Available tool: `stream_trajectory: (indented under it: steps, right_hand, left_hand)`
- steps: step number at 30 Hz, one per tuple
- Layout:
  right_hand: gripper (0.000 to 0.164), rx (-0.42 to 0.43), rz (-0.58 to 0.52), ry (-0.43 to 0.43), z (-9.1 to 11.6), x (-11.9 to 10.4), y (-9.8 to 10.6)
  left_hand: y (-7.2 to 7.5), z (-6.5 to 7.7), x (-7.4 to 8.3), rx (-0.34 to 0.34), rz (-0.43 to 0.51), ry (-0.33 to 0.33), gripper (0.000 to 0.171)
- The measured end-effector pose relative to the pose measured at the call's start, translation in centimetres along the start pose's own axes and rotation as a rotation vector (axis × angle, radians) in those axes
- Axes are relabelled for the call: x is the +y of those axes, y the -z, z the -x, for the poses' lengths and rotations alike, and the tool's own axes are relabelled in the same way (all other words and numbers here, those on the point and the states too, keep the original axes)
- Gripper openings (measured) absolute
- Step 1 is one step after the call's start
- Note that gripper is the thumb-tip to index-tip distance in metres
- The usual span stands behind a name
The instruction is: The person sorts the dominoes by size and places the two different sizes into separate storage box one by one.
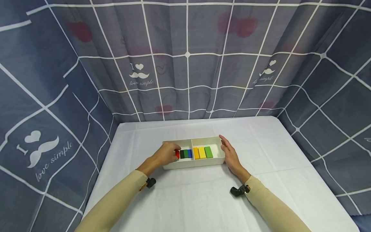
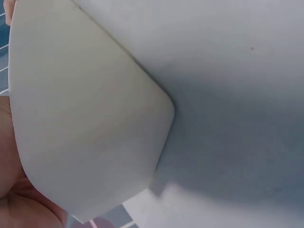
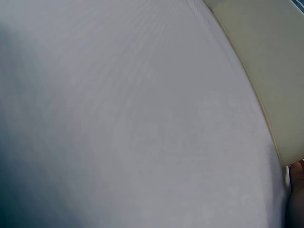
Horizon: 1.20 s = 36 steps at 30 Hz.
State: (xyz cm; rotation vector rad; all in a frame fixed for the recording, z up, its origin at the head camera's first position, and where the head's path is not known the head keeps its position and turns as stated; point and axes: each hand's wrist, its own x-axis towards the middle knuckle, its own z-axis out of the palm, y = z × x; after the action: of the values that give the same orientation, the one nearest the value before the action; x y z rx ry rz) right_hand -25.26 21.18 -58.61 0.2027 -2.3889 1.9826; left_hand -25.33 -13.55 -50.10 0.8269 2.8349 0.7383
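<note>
A white two-compartment box (image 1: 185, 163) sits on the table in the head view. My left hand (image 1: 166, 154) reaches over its left end, fingertips bent down and pinching a red block (image 1: 177, 154). Beside that block in the left compartment are a black block (image 1: 182, 154), a dark green block (image 1: 185, 153) and a blue block (image 1: 189, 153). Two yellow blocks (image 1: 202, 152) and a green block (image 1: 208, 152) lie in the right compartment. My right hand (image 1: 232, 158) grips the box's right end, thumb at the rim. Both wrist views mostly show the box's outer walls.
White cloth covers the table (image 1: 188, 199). A grey-blue checked curtain (image 1: 200, 74) hangs behind it and along both sides. Each wrist carries a small black device, such as the right-hand one (image 1: 240, 190).
</note>
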Motion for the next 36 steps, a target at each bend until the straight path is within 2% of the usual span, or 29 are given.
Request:
stream_trajectory:
  steps: [11, 20, 28, 36]
  right_hand:
    - [0.052, 0.003, -0.020, -0.011, 0.08, 0.02, -0.14]
    - [0.053, -0.002, -0.020, -0.011, 0.10, -0.06, -0.28]
    - [0.052, -0.002, -0.025, 0.003, -0.04, -0.06, -0.40]
    - [0.052, -0.013, -0.013, -0.006, -0.01, -0.11, -0.05]
  left_hand:
    - [0.01, -0.78, 0.32, -0.055, -0.066, 0.014, 0.038]
    - [-0.09, -0.83, 0.22, -0.059, -0.056, 0.011, 0.039]
    - [-0.37, -0.68, -0.17, 0.010, -0.039, -0.002, 0.037]
    - [-0.54, -0.02, -0.35, 0.115, 0.003, -0.002, 0.037]
